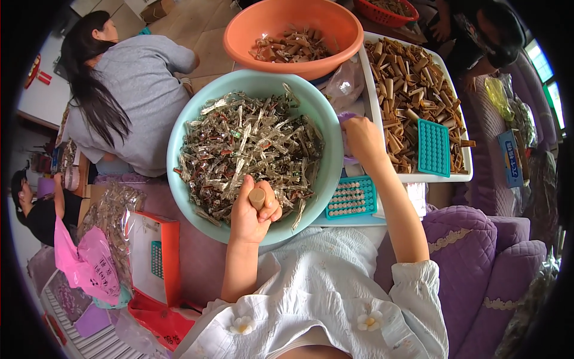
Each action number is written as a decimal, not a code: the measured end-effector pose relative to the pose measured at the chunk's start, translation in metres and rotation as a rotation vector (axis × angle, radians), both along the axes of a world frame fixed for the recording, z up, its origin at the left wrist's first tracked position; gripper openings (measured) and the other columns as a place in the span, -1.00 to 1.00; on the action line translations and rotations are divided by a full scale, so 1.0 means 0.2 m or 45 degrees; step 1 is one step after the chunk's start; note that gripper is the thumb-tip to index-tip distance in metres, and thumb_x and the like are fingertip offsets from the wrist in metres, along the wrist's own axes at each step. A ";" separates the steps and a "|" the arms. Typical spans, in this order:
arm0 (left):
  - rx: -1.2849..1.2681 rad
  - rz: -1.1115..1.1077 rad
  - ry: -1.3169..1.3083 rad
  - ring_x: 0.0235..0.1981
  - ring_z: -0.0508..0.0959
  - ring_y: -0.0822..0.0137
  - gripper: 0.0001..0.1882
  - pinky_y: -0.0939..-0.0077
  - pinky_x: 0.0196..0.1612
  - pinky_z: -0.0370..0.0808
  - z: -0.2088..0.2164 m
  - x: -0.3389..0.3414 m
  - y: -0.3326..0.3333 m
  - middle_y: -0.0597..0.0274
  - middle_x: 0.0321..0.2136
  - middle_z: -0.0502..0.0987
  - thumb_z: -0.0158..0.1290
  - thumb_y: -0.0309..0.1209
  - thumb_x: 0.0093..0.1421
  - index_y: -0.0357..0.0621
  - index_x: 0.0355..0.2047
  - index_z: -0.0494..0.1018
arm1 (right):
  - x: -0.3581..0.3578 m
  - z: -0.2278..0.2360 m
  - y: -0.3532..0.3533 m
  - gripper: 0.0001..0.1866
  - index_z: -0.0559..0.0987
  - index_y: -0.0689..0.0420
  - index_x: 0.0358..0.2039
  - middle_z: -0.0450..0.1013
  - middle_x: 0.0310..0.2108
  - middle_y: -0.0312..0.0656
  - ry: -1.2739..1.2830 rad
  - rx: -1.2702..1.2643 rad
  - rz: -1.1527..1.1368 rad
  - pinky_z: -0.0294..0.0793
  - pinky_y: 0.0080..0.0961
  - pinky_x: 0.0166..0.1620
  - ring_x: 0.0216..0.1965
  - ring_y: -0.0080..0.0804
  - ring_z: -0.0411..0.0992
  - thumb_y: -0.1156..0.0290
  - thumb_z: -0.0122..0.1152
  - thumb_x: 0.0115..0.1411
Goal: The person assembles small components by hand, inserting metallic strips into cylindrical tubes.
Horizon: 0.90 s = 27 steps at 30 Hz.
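Observation:
My left hand (248, 216) is closed round a short brown cardboard tube (257, 198), its round end facing up. It is over the near rim of a mint-green basin (177, 128), which is heaped with clear plastic-wrapped pieces (251, 140). To the right of the basin, my right hand (363, 139) reaches down at a light purple object (347, 119), mostly hidden under it. The fingers of that hand point away and down, so what they hold, if anything, is hidden. Below my right wrist lies a teal grid tray (353, 197) with several round pale pieces in its cells.
A white tray (373, 90) full of brown cardboard tubes stands at right, a second teal grid tray (433, 148) on it. An orange basin (239, 36) sits beyond. One person (131, 84) sits at left; others are farther off. A pink bag (89, 263) and red box (170, 257) lie lower left.

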<state>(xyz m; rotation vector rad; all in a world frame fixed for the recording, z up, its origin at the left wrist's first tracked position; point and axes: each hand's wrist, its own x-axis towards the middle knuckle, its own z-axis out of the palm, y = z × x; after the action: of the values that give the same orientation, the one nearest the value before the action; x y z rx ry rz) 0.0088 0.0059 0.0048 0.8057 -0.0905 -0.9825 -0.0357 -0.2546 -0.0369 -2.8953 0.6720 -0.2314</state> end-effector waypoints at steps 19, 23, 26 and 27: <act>-0.127 0.274 0.347 -0.74 0.13 0.56 -0.52 0.66 -0.59 0.17 0.05 0.06 -0.02 0.41 -0.76 0.17 -0.39 0.01 0.19 -0.15 -0.47 0.29 | -0.21 0.27 -0.08 -0.86 0.48 0.26 -0.43 0.37 -0.68 -0.27 -0.614 1.059 -0.018 0.30 -0.68 -0.50 -0.62 -0.62 0.30 0.57 -0.07 0.02; -0.196 0.305 0.257 -0.54 0.29 0.52 -0.67 0.61 -0.44 0.34 0.02 0.13 0.03 0.37 -0.51 0.28 -0.25 -0.18 0.20 -0.17 -0.18 0.24 | -0.28 0.34 0.03 -0.90 0.45 0.30 -0.47 0.40 -0.61 -0.26 -0.558 1.132 -0.048 0.34 -0.71 -0.43 -0.54 -0.61 0.35 0.62 -0.07 0.02; -0.009 0.287 0.101 -0.47 0.34 0.49 -0.73 0.58 -0.43 0.36 0.09 0.19 0.04 0.33 -0.43 0.32 -0.21 -0.29 0.19 -0.17 -0.17 0.24 | -0.36 0.41 0.09 -0.95 0.41 0.30 -0.48 0.40 -0.60 -0.25 -0.375 1.428 0.050 0.38 -0.71 -0.44 -0.54 -0.58 0.39 0.61 -0.04 0.03; -0.008 0.294 0.097 -0.47 0.34 0.49 -0.73 0.58 -0.43 0.36 0.10 0.23 0.05 0.33 -0.43 0.32 -0.21 -0.29 0.19 -0.17 -0.17 0.24 | -0.40 0.45 0.14 -0.96 0.41 0.27 -0.46 0.40 -0.59 -0.25 -0.306 1.601 0.142 0.39 -0.68 -0.44 -0.54 -0.58 0.39 0.59 -0.02 0.05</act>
<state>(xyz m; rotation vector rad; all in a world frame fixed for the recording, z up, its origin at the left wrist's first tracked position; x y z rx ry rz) 0.0540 0.0152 0.0242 0.7538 0.0640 -0.7930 -0.1155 -0.2274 0.0540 -1.6537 0.3754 -0.0782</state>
